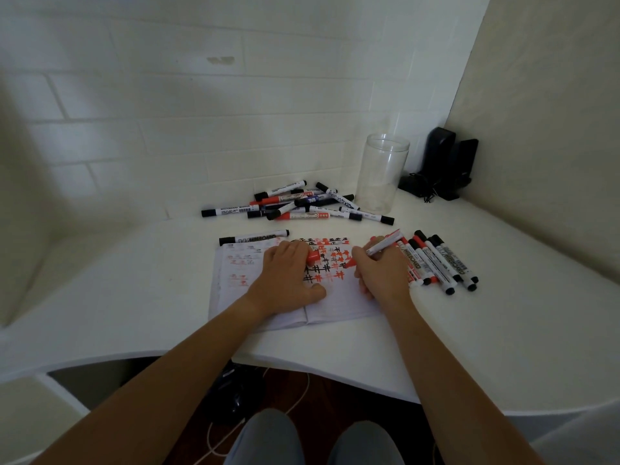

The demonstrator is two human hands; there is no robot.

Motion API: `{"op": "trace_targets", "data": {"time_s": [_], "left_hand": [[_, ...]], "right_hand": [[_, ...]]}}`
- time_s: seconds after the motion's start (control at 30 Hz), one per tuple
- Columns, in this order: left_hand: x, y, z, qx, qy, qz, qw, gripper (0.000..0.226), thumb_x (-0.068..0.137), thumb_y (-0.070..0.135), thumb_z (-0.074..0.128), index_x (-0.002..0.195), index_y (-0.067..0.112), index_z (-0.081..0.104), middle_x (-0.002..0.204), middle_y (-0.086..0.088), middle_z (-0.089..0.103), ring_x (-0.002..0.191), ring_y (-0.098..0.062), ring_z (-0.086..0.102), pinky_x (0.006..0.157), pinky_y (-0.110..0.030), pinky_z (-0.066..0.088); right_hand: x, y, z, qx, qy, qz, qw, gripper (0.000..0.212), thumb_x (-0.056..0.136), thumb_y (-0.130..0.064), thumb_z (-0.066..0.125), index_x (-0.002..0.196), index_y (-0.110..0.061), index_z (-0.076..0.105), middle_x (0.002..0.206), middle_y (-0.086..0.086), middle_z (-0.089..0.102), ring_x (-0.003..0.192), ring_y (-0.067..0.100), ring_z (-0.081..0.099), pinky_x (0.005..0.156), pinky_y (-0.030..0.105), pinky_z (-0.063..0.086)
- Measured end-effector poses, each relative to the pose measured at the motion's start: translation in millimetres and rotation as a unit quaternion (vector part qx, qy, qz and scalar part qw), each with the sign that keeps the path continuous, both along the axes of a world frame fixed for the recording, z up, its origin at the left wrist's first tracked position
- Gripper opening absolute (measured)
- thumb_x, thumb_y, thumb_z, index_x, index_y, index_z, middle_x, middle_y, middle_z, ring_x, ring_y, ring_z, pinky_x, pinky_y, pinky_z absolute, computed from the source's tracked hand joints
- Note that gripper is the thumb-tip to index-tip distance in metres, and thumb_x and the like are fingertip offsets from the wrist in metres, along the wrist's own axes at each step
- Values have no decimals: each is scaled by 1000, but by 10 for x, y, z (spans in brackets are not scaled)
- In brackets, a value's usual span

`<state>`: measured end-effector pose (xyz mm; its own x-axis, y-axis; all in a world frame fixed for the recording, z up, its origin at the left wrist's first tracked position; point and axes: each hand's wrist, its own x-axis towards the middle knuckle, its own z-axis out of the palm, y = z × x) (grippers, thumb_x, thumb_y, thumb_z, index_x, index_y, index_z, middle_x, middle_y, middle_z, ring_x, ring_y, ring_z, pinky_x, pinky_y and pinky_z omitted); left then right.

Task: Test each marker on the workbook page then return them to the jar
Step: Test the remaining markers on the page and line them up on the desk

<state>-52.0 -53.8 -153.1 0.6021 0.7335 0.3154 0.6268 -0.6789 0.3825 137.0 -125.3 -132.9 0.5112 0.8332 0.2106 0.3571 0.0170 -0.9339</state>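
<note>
On the open, hash-marked workbook page (335, 297) | my left hand (288, 273) pins paper, clutching red cap (313, 257) | right hand (379, 270) grips uncapped red-tipped white marker (382, 245), testing | clear glass jar (382, 172) awaits.

Two black speakers (451, 162) stand in the corner; a white cable (298, 402) hangs below.

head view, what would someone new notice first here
The open workbook at the middle of the white desk, its page filled with red and black test marks, draws the eye first. The right hand grips a red marker over the page, and the left hand rests on the book holding a red cap. Behind lie a pile of markers and a clear jar; a tidier row of markers lies to the right.
</note>
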Motion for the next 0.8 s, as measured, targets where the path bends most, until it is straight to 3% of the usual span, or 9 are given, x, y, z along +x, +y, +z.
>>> {"op": "trace_targets", "data": {"time_s": [0.27, 0.47, 0.57, 0.7, 0.8], "left_hand": [[8, 29, -31, 7, -15, -5, 1000, 46, 75, 56, 60, 100, 24, 40, 101, 6, 42, 99, -14, 35, 100, -37, 25], [9, 10, -11, 5, -10, -3, 1000, 47, 74, 59, 57, 101, 24, 39, 102, 5, 42, 100, -15, 36, 100, -36, 24], [7, 4, 1, 3, -8, -3, 1000, 48, 74, 59, 55, 101, 24, 39, 102, 6, 42, 100, -14, 35, 101, -36, 24], [9, -3, 8, 4, -11, -1, 1000, 48, 73, 61, 53, 99, 24, 38, 100, 6, 41, 98, -14, 34, 99, -35, 24], [7, -13, 17, 2, -10, -1, 1000, 52, 67, 65, 44, 99, 24, 39, 99, 6, 41, 97, -14, 34, 98, -35, 24]], "right_hand": [[-21, -12, 9, -14, -40, -26, 999, 23, 91, -15, 62, 71, -8, 54, 56, 14, 64, 35, 17, 52, 36, 23, 41], [-28, 5, -24, -18, -55, -32, 998, 27, 90, -15, 63, 66, -12, 51, 52, 10, 61, 34, 17, 53, 38, 22, 41], [-9, 30, -47, -11, -50, -55, 997, 29, 88, -16, 63, 64, -16, 48, 52, 10, 58, 37, 19, 52, 41, 29, 45], [-6, 43, -44, -8, -97, -21, 995, 24, 87, -21, 64, 71, -5, 54, 61, 17, 62, 47, 27, 58, 48, 44, 53], [-19, 55, -54, -19, -113, -14, 993, 25, 86, -23, 66, 68, -9, 54, 64, 19, 63, 55, 32, 63, 52, 47, 55]]}}
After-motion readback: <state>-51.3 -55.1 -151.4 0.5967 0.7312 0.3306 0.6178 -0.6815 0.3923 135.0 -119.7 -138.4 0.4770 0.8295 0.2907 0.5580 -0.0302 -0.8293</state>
